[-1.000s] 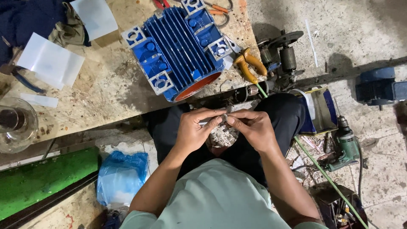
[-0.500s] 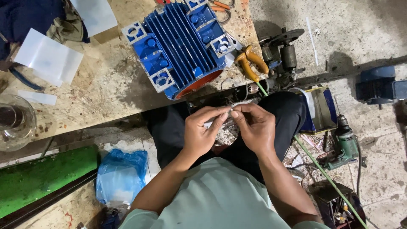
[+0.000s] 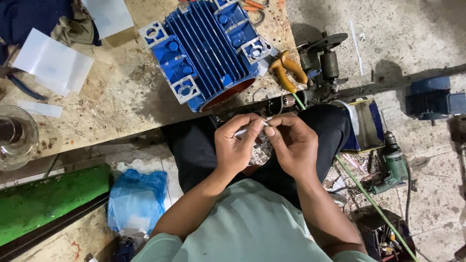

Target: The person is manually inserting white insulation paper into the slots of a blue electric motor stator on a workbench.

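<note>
- Hands meet over the lap, below the bench edge. Left hand [image 3: 238, 145] and right hand [image 3: 291, 145] are both curled nearly closed, fingertips pinching opposite ends of a small white strip [image 3: 250, 130].
- Strip sits between the two thumbs, just above a small grey metal part [image 3: 257, 153] that lies mostly hidden under the palms; what that part is cannot be told.
- Blue finned motor housing [image 3: 206, 48] lies on the workbench [image 3: 116, 104] at 12 o'clock from the hands, its open reddish end overhanging the near edge.
- Yellow-handled pliers [image 3: 286, 70] rest at 1 o'clock, at the bench corner.
- Green drill [image 3: 393, 165] lies on the floor at 3 o'clock; blue plastic bag [image 3: 136, 199] sits at 8 o'clock.
- Risk, judged: the pinch is light, so the strip could slip or tear if the hands pull unevenly.
- Risk, judged: the metal part appears to rest loosely in the lap; a knee shift could drop it into the floor clutter.
- Risk, judged: the housing near the edge could be nudged towards the legs.
</note>
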